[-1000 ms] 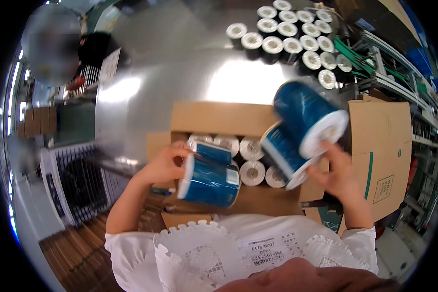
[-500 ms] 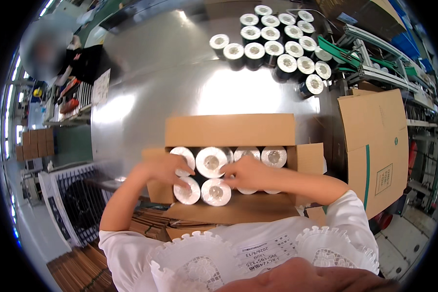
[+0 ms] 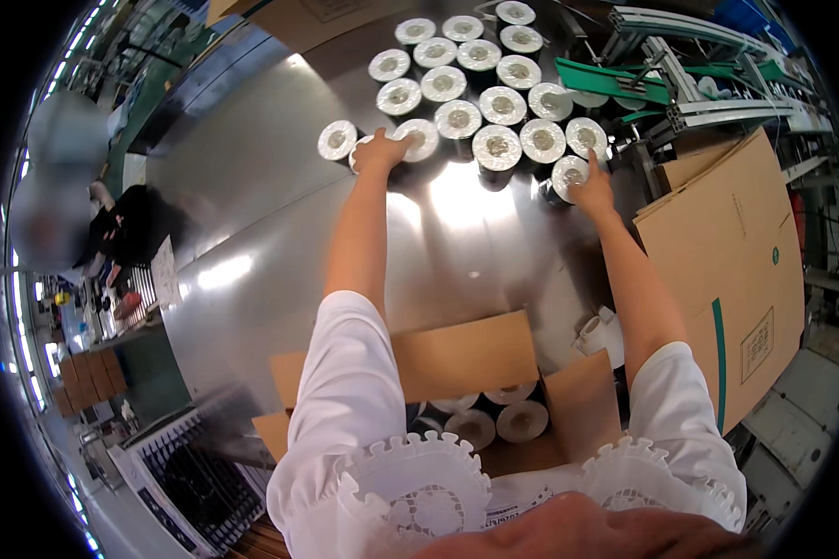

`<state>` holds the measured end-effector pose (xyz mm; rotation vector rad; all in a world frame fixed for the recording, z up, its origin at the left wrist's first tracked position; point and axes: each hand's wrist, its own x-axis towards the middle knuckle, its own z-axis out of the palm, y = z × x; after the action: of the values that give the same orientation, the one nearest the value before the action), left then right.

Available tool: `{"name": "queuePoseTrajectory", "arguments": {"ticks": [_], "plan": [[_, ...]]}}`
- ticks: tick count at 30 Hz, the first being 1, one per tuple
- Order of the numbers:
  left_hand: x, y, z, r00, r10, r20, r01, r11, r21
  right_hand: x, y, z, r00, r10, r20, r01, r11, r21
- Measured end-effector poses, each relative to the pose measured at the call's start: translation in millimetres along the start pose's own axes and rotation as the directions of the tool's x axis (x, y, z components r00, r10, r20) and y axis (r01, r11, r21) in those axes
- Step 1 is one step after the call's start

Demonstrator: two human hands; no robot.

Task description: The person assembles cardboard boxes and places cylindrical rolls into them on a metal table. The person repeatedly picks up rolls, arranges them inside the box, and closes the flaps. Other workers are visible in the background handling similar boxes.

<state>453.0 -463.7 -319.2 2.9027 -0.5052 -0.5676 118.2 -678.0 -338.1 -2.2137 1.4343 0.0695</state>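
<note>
While both arms reach over the open carton (image 3: 461, 359), the left hand (image 3: 379, 152) lies across two white-ended spools (image 3: 419, 142) at the cluster's near left edge, fingers spread over their tops; I cannot tell how firmly it grips. Over at the near right corner, the right hand (image 3: 595, 191) has its fingers at another spool (image 3: 566, 174), its hold equally unclear to me. A green guide (image 3: 615, 82) and a metal frame (image 3: 718, 114) crowd the cluster's far right side, and tall cardboard (image 3: 718, 270) stands right of the right arm. More spools (image 3: 522, 422) sit inside the open carton, partly hidden by the left sleeve (image 3: 345, 363). Beneath everything, the steel table (image 3: 270, 210) throws back bright glare. Off to the left are a co-worker in dark clothing (image 3: 129, 224) and stacked brown boxes (image 3: 91, 380) on the floor.
</note>
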Motion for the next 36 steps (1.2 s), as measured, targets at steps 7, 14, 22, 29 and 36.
{"name": "queuePoseTrajectory", "arguments": {"ticks": [7,14,22,29,36], "plan": [[4,-10,1,0.987,0.098,0.126,-0.121,0.973,0.195,27,-12,-9,0.998,0.005,0.058,-0.006,1.000,0.019],[-156,-73,-140,0.950,0.267,0.161,-0.161,0.863,-0.480,-33,17,12,0.997,-0.079,0.020,0.075,0.985,0.155],[-380,-146,-195,0.836,0.468,0.287,0.358,-0.068,-0.931,-172,-47,-134,0.891,-0.452,-0.047,0.450,0.864,0.224],[-484,-81,-148,0.587,0.789,0.181,-0.796,0.603,-0.047,-326,-73,-248,0.741,-0.652,-0.159,0.654,0.649,0.388],[-497,-103,-70,0.533,0.840,0.106,-0.841,0.511,0.180,-429,-35,-219,0.512,-0.674,0.532,0.703,0.685,0.192]]}}
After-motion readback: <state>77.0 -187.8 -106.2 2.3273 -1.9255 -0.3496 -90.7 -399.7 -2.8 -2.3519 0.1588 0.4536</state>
